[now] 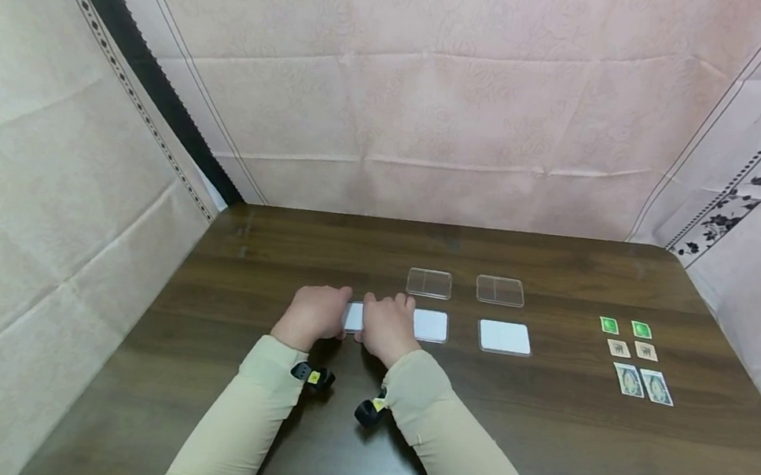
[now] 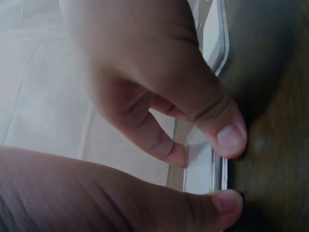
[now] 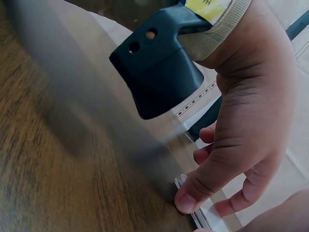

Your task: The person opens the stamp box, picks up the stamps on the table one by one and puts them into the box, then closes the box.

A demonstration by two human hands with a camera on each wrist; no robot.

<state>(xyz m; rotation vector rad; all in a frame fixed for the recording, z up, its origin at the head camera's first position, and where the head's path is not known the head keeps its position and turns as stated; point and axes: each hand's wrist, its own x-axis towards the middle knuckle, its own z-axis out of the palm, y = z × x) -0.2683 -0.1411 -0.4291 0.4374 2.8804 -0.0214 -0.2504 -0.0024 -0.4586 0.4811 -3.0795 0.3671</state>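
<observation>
Between the left hand (image 1: 317, 315) and right hand (image 1: 387, 327), both pinching its edges, a flat white case (image 1: 354, 317) rests on the counter (image 1: 540, 447). Right of the hands lie two more white cases (image 1: 505, 338), with two clear panels (image 1: 500, 290) beyond them.

The flat cases (image 1: 353, 318) are white, the table (image 1: 200, 310) wood-grained brown, sleeves (image 1: 229, 425) pale green.

the left hand (image 1: 316, 313) and right hand (image 1: 388, 324) partly hide a white case (image 1: 354, 317).
</observation>
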